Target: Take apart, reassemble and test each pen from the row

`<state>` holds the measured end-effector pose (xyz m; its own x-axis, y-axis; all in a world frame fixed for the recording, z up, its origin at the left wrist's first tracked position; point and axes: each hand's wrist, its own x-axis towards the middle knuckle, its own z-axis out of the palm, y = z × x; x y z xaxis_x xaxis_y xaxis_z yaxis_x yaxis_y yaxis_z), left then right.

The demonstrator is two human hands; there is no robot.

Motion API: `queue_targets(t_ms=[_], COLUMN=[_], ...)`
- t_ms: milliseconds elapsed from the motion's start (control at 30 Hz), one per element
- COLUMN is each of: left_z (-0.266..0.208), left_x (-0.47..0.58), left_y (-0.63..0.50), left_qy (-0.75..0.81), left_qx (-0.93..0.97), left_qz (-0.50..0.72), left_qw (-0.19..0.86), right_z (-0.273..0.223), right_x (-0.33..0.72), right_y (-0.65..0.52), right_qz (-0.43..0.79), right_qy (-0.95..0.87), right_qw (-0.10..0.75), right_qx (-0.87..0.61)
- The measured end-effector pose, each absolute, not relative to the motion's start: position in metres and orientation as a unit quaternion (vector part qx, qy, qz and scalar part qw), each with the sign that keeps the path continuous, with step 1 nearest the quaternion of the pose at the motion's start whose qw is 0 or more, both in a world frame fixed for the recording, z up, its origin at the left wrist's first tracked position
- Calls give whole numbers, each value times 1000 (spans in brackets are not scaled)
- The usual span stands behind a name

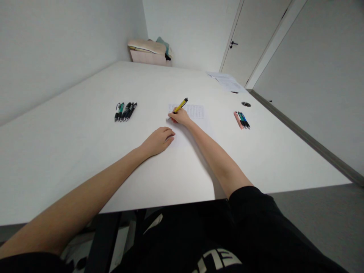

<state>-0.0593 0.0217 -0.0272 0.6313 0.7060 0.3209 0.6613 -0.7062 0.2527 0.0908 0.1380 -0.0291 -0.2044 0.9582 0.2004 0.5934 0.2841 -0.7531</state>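
Note:
In the middle of the white table lies a sheet of paper (196,112) with rows of print on its upper part. My right hand (181,115) rests on it, closed around a yellow pen (180,105) with a black end. The pen tilts up to the right, and its tip points down at the sheet's left side. My left hand (159,141) lies palm down at the sheet's lower left edge, fingers stretched out and holding nothing. My right hand and forearm cover part of the sheet.
Several pens (125,112), black and green, lie side by side on the left. To the right is another row of pens (243,120), pink, green and blue. More papers (226,80) lie at the far right, near a round table fitting (246,104). Folded cloths (149,46) sit beyond the far edge.

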Motion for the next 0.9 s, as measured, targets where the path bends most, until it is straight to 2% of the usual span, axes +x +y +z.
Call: queue_targets(t_ms=[900], left_z=[-29], left_x=[-60], left_y=[24], left_qy=[375], left_qx=[903], left_qz=[202], left_qw=[55], right_z=[-27], right_x=[92], right_y=[136], right_qz=[238], right_qy=[-729], right_qw=[333], right_qx=[-549])
